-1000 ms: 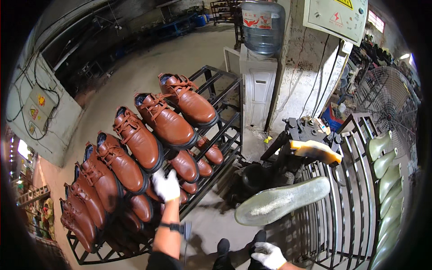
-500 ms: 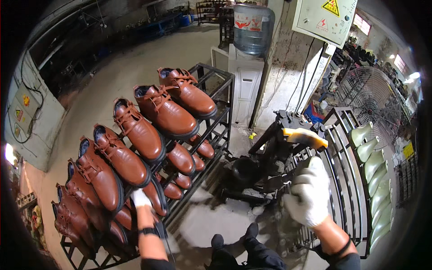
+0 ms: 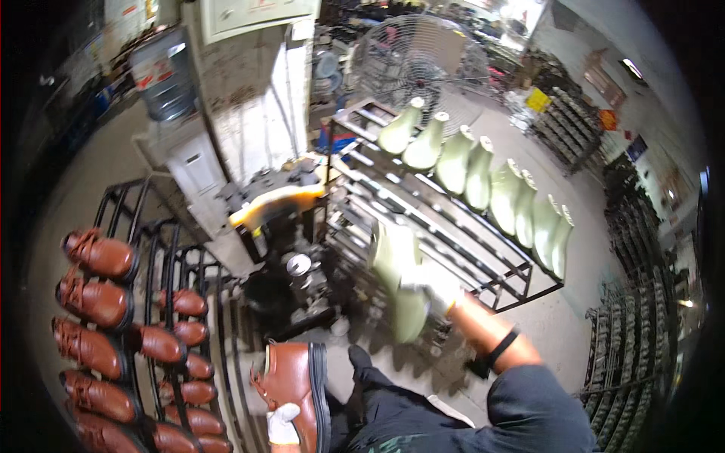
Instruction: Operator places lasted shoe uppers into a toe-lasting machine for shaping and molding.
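At the lower edge, my left hand [image 3: 283, 424], in a white glove, is closed on a brown leather lace-up shoe [image 3: 298, 374] with a dark sole. The shoe is turned on end close to my legs. My right hand [image 3: 436, 288], also gloved in white, reaches forward and grips a pale green shoe last [image 3: 410, 313]. Another pale green shape [image 3: 396, 253] shows just above the hand; blur hides whether it is a separate last. Both lie in front of a black metal rack [image 3: 438, 200], whose upper edge bears a row of similar green lasts [image 3: 453, 162].
On the left, a black rack [image 3: 155, 257] carries several brown shoes [image 3: 91, 302]. A dark machine [image 3: 291, 279] with a yellow-orange curved part [image 3: 279, 202] stands between the racks. Behind are a water dispenser [image 3: 189, 162], a pillar [image 3: 253, 113] and a large fan [image 3: 419, 64].
My view has swung right. My left hand has left the shoe rack holding a brown shoe. My right hand, earlier a raised fist, now grips a green last beside the other rack.
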`<state>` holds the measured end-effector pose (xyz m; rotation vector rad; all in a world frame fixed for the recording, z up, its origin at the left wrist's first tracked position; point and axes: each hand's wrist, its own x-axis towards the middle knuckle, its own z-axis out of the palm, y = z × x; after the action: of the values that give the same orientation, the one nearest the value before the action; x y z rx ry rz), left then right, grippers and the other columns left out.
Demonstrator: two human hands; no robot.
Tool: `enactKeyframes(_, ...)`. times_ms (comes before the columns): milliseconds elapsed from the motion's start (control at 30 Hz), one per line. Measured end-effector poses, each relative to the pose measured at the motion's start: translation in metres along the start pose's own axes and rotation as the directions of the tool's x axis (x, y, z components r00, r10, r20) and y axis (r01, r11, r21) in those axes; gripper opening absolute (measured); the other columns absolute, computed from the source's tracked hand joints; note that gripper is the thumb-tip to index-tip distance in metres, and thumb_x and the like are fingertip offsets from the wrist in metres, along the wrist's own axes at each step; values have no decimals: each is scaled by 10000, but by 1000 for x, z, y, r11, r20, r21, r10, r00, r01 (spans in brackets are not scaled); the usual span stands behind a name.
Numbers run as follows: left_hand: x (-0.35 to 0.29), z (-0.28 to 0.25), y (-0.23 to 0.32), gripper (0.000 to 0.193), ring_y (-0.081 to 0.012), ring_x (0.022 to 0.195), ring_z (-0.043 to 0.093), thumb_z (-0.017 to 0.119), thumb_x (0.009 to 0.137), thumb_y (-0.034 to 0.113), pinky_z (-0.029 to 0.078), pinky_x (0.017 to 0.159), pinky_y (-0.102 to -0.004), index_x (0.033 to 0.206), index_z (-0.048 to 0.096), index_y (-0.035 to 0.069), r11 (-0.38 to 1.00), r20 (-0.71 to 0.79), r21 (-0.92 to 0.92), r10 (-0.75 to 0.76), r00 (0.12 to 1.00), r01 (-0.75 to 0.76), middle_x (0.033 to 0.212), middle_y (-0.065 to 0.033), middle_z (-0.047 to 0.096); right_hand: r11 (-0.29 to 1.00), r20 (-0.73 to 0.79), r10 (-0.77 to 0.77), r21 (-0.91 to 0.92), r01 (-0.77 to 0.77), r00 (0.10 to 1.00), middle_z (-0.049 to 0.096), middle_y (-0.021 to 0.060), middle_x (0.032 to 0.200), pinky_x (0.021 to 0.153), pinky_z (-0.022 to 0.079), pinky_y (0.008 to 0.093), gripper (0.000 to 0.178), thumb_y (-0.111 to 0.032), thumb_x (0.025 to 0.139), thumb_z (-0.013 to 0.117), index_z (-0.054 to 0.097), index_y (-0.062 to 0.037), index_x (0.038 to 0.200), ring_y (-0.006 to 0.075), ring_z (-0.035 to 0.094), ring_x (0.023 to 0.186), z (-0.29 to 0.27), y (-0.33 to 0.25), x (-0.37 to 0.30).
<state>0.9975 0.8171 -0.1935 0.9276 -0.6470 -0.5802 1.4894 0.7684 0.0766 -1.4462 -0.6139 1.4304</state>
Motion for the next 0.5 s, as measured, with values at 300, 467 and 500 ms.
enactKeyframes(300, 161, -46, 120, 725, -367, 1048, 711, 692, 813, 64, 608, 928, -476, 1497, 487, -67, 938, -895, -169, -17, 445, -304, 1352, -261, 641, 497, -224, 92, 854, 150, 970, 715, 274, 1183, 938, 610, 536, 476, -103, 855, 640, 611, 73, 1296, 417, 727, 1026, -227, 96, -69)
enactKeyframes(467, 277, -92, 260, 729, -387, 1012, 729, 679, 785, 3, 638, 877, -504, 1489, 500, -59, 900, -970, -38, -138, -202, -433, 1301, -246, 682, 317, -533, 79, 815, 485, 843, 669, 311, 1171, 880, 618, 603, 461, -106, 863, 603, 566, 87, 1279, 470, 693, 992, -359, 148, -43)
enactKeyframes(500, 273, -99, 252, 729, -387, 1012, 729, 679, 785, 3, 638, 877, -504, 1489, 500, -59, 899, -968, -40, -143, -205, -436, 1301, -246, 682, 396, -679, 312, 729, 558, 665, 695, 248, 1076, 795, 626, 553, 265, -146, 908, 616, 620, 20, 1115, 432, 701, 948, -370, 139, -37)
